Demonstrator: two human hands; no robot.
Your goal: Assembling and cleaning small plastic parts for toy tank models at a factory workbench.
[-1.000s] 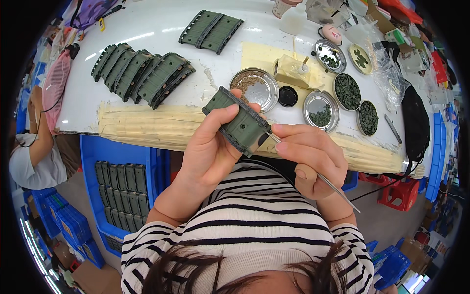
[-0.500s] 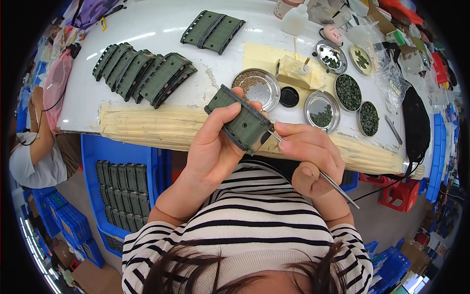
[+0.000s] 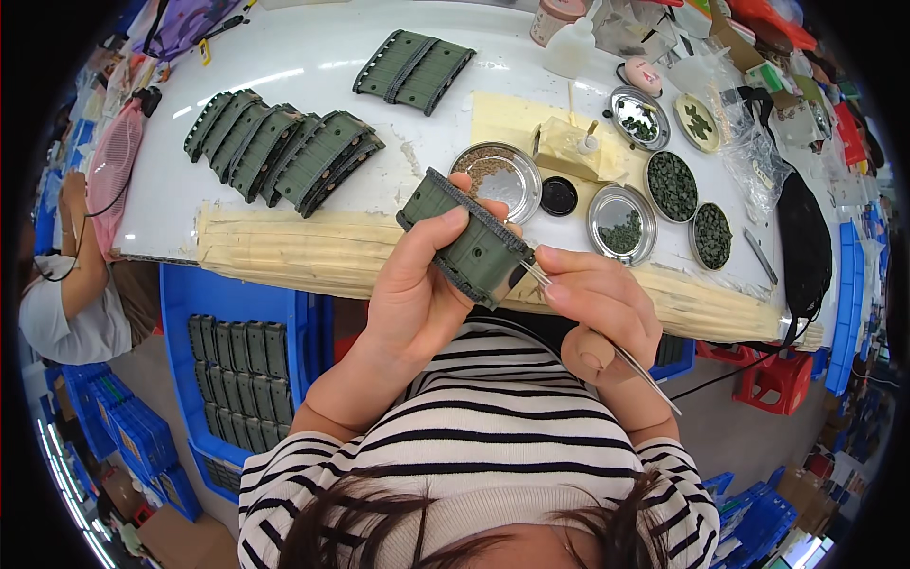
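Note:
In my left hand (image 3: pixel 403 299) is a curved dark green plastic piece (image 3: pixel 482 254) with ribbed dark edging, tilted above the table's front edge. The thumb lies on its green face and the fingers wrap behind it. My right hand (image 3: pixel 611 308) pinches metal tweezers (image 3: pixel 648 379), whose tips meet the piece's right corner at the ribbed edge. Two slim prongs show apart there; anything tiny between them is too small to make out. A tan wrap covers one right finger. Similar green pieces (image 3: pixel 322 161) lie overlapped at the left, with another group (image 3: pixel 414 71) farther back.
Round metal tins hold brown bits (image 3: pixel 517 180) and dark green bits (image 3: pixel 621 199). Fuller tins (image 3: pixel 673 161) stand right of them, near a yellowish wrapped block (image 3: pixel 567 152) and black lid (image 3: pixel 559 192). Blue crates (image 3: pixel 175 313) of green pieces sit below left. Another person (image 3: pixel 76 303) sits far left.
The tweezer prongs, close together before, now show apart at the piece's corner. Their back end has swung slightly toward me and left. The whole view has shifted a little.

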